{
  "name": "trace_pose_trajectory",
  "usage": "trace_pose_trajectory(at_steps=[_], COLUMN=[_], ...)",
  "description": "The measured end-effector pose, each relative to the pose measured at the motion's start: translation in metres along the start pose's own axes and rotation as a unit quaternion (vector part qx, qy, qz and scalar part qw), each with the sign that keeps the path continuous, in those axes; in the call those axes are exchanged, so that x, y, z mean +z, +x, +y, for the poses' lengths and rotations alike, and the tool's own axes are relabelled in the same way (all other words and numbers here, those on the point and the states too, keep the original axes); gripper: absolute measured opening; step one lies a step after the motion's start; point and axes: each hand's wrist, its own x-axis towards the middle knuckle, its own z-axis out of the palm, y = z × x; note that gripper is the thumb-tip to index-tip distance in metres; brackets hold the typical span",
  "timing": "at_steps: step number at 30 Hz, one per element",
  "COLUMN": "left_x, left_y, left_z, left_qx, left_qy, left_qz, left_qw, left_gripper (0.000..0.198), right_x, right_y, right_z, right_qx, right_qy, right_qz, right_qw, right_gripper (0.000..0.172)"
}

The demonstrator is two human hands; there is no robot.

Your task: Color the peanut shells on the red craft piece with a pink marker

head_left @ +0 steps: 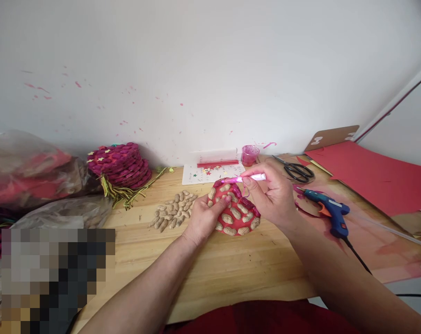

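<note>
My left hand (205,215) grips a red card shape (243,215) by its left side, thumb on top. Whole peanuts in their shells cover the card; those along the upper and right edges are dark magenta, the others plain tan. My right hand (271,192) is closed around a white-handled paintbrush (254,177) stained pink. Its tip meets the magenta peanuts at the card's top edge. Left of my left hand lies a pile of loose peanuts (175,208) on the wooden table (227,273).
At the back left sits a stack of magenta peanut pieces (118,162) with yellow-green tassels, near plastic bags (40,176). Behind my hands are a pink-stained cup (250,155) and a white sheet (191,174) with small stars. Scissors (296,170), a blue glue gun (330,208) and red card sheets (380,174) lie right.
</note>
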Motion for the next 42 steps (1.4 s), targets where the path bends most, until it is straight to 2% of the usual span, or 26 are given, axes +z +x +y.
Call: trace_pose_trajectory(at_steps=[15, 20, 33, 42], left_x=[0.0022, 0.0011, 0.0008, 0.0012], left_y=[-0.0019, -0.0008, 0.0, -0.0009], left_z=[0.002, 0.0011, -0.0002, 0.0003], left_qx=[-0.009, -0.004, -0.013, -0.021], left_qy=[-0.019, -0.013, -0.034, -0.035], left_qz=[0.015, 0.005, -0.003, -0.013], left_qw=[1.0, 1.0, 0.999, 0.999], left_gripper=[0.047, 0.049, 0.049, 0.047], right_x=[0.0008, 0.0012, 0.0008, -0.0009], right_y=[-0.0016, -0.0017, -0.004, -0.0007], right_z=[0.0, 0.0005, -0.0022, 0.0], right_qx=[0.017, 0.001, 0.03, 0.003], right_qy=[0.0, -0.032, 0.004, -0.016], right_qz=[-0.017, 0.004, -0.028, -0.007], right_qw=[1.0, 0.999, 0.999, 1.0], right_gripper=[0.007, 0.006, 0.007, 0.007])
